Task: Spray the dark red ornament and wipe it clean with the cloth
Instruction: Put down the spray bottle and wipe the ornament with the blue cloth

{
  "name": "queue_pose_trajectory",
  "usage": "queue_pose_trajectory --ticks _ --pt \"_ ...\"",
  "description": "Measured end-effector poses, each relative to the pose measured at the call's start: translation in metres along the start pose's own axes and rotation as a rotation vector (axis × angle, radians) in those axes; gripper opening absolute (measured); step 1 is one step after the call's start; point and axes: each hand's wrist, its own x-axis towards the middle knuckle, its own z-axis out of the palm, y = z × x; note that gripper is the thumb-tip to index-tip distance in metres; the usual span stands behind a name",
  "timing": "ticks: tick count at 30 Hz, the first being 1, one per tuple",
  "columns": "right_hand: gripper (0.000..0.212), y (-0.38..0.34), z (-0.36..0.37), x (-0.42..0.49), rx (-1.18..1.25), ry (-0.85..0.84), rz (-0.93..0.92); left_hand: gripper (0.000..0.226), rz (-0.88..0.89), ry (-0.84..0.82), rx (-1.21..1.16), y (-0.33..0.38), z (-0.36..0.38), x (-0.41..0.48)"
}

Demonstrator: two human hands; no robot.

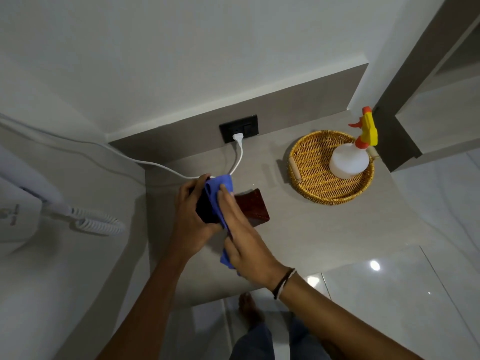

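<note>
My left hand (189, 219) grips a dark red, almost black ornament (205, 210) and holds it above the grey counter (298, 229). A blue cloth (219, 187) is draped over the ornament's right side. My right hand (245, 246) lies flat on the cloth, fingers pressing it against the ornament, and the cloth's tail hangs below my palm. A dark red textured square piece (253, 206) lies on the counter just right of my hands. The white spray bottle (349, 161) with a yellow and orange trigger stands apart in a wicker basket (311, 189).
A white plug sits in a black wall socket (239, 128), and its cable (155, 166) runs left behind my hands. A white wall-mounted appliance with a coiled cord (101, 226) hangs at the left. Glossy floor tiles and my foot lie below the counter's front edge.
</note>
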Motion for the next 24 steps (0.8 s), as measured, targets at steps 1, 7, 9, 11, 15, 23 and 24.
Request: queue_pose_trajectory --ticks 1,7,9,11,15,23,24 --pt "0.104 0.0 0.002 0.001 0.004 0.005 -0.024 0.099 -0.008 0.005 -0.016 -0.001 -0.001 0.0" --pt "0.095 0.078 -0.037 -0.017 -0.339 -0.104 0.215 0.11 0.001 0.033 0.083 0.005 -0.002 -0.005" --pt "0.095 0.079 -0.041 -0.015 -0.313 -0.114 0.261 0.11 -0.004 0.034 0.083 0.009 -0.001 -0.005" --pt "0.097 0.059 -0.029 -0.009 -0.209 -0.069 0.148 0.109 -0.005 0.035 0.066 0.011 -0.002 -0.006" --pt "0.109 0.015 0.009 -0.006 -0.055 -0.001 -0.044 0.107 -0.024 0.026 0.045 0.006 -0.004 -0.004" --pt "0.085 0.093 -0.046 -0.01 -0.598 -0.112 0.23 0.11 -0.037 0.037 0.014 0.003 -0.002 -0.007" --pt "0.085 0.1 -0.055 -0.012 -0.523 -0.114 0.276 0.11 -0.042 0.035 0.009 0.002 -0.002 -0.006"
